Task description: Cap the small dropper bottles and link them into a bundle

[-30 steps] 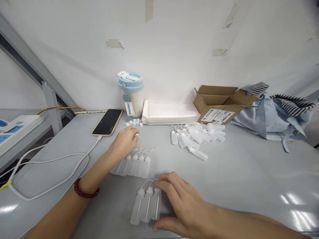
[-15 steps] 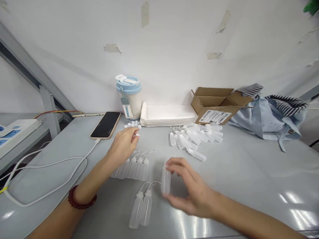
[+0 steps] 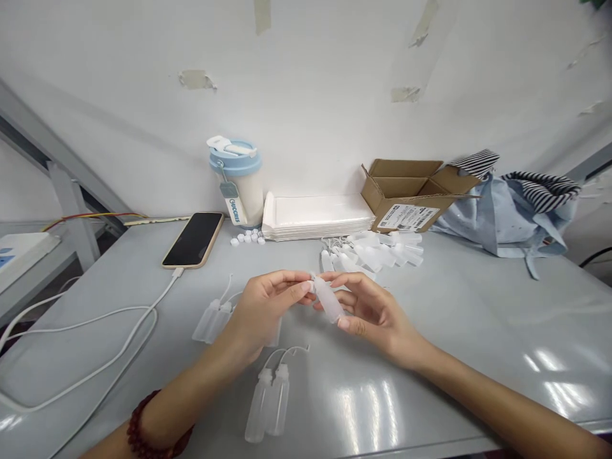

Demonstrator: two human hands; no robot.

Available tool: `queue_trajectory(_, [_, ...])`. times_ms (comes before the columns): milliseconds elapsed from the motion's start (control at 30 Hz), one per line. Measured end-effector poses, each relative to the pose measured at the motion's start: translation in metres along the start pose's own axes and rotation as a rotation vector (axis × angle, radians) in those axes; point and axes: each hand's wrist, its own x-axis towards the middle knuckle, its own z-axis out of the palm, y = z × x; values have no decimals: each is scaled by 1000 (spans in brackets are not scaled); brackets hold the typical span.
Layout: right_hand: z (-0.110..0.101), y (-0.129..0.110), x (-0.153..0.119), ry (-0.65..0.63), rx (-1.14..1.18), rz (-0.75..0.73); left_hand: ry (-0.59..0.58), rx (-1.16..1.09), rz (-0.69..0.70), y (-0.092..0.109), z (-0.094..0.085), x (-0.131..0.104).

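Note:
My right hand (image 3: pixel 366 312) is closed on a small translucent squeeze bottle (image 3: pixel 328 299), which tilts with its neck up and to the left. My left hand (image 3: pixel 275 299) meets it at the neck, pinching a small white cap (image 3: pixel 311 287) partly covered by the fingertips. Whether the cap touches the neck cannot be made out. Two more bottles with thin white tubes lie side by side (image 3: pixel 268 405) below my left hand. A row of similar bottles (image 3: pixel 210 319) is partly hidden behind that hand and forearm.
Several white caps (image 3: pixel 247 237) lie by a blue-lidded cup (image 3: pixel 239 185). A pile of bottles (image 3: pixel 375 250) lies before a stack of white packets (image 3: pixel 318 217) and an open cardboard box (image 3: pixel 411 197). A phone (image 3: pixel 194 240) with cable is left, a blue bag (image 3: pixel 507 217) right.
My left hand has moved right from beside the cap pile, bringing a cap to the bottle. My right hand has raised the bottle and tilted it. The view has shifted slightly.

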Motion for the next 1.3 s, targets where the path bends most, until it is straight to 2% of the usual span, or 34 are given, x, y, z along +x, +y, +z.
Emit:
queue_trajectory(433, [-8, -2, 5, -16, -50, 26, -30, -160, -73, -3, -2, 2])
queue_trajectory(633, [-10, 0, 2, 53, -159, 42, -80, -198, -68, -6, -6, 3])
queue_trajectory(767, [-10, 4, 3, 103, -111, 35, -82, -192, -57, -6, -8, 4])
queue_trajectory(1033, [-9, 7, 4, 233, 28, 34, -14, -121, -60, -4, -4, 1])
queue_trajectory(1300, [-3, 2, 2, 266, -64, 32, 19, -84, -46, -4, -1, -1])
